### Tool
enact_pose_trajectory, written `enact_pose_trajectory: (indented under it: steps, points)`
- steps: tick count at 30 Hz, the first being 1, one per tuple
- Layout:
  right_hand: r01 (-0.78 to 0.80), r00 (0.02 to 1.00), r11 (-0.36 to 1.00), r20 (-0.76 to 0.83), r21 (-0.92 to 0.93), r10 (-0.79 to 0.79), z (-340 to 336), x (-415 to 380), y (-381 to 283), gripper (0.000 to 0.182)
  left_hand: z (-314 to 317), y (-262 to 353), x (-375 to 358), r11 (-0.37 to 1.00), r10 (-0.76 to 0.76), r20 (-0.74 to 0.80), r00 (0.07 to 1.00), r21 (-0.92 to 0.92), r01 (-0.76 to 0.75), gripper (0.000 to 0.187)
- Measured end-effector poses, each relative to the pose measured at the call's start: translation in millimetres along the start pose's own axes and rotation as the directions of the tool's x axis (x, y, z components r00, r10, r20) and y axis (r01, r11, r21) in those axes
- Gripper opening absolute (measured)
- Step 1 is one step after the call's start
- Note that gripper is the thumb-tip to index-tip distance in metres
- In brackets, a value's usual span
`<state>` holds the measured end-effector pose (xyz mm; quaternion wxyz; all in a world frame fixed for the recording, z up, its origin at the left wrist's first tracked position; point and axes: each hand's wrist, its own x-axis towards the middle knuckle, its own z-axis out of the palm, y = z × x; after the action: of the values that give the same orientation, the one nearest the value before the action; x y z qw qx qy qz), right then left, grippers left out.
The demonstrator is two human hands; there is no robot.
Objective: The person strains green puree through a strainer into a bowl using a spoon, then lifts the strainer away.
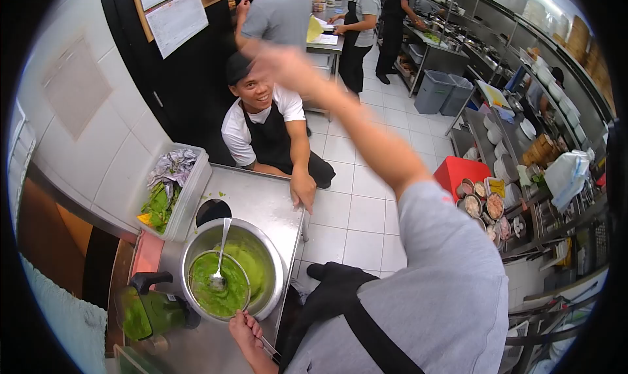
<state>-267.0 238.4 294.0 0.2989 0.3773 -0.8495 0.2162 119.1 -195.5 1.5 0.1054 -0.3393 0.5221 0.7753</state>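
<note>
My left hand [246, 335] is closed around the handle of a round sieve [248, 289]. The sieve sits inside a large metal bowl [273, 250], and thick green puree [204, 294] fills it. A metal spoon [226, 237] stands in the puree, leaning on the sieve, with no hand on it. My right hand [284, 67] is raised high, away from the bowl, and smeared by motion, so its fingers cannot be read. In the view it overlaps a crouching person in a black cap. Left of the bowl lies a blender jug [154, 312] coated with green.
A plastic tub [204, 178] with leaves and a crumpled cloth stands at the steel table's [265, 194] back left. The crouching person's hand [303, 189] rests at the table's edge. Other people work behind. A red box [461, 174] and food containers are on the right.
</note>
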Motion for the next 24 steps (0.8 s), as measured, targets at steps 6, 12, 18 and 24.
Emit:
enact_pose_trajectory:
  steps: [6, 12, 18, 24]
  points:
    - [-0.832, 0.536, 0.221, -0.635, -0.508, 0.557, -225.6, -25.3, 176.8, 0.065, -3.3, -1.2, 4.4, 1.0, -0.012, -0.02, 1.0, -0.012, 0.012, 0.029]
    - [-0.934, 0.27, 0.136, -0.402, -0.332, 0.875, -290.6, -16.8, 198.5, 0.074, -1.7, -4.2, -0.3, 0.999, 0.013, -0.033, 0.999, -0.048, -0.015, 0.03]
    - [-0.766, 0.559, 0.063, -0.614, -0.64, 0.557, -305.7, 27.7, 132.0, 0.034, 3.2, 0.1, -5.4, 1.0, 0.009, -0.045, 0.999, -0.021, -0.01, 0.031]
    - [-0.753, 0.6, -0.047, -0.714, -0.657, 0.36, -277.9, 32.0, 142.9, 0.077, 13.0, 3.9, -7.2, 1.0, 0.001, -0.042, 0.999, -0.02, -0.002, 0.03]
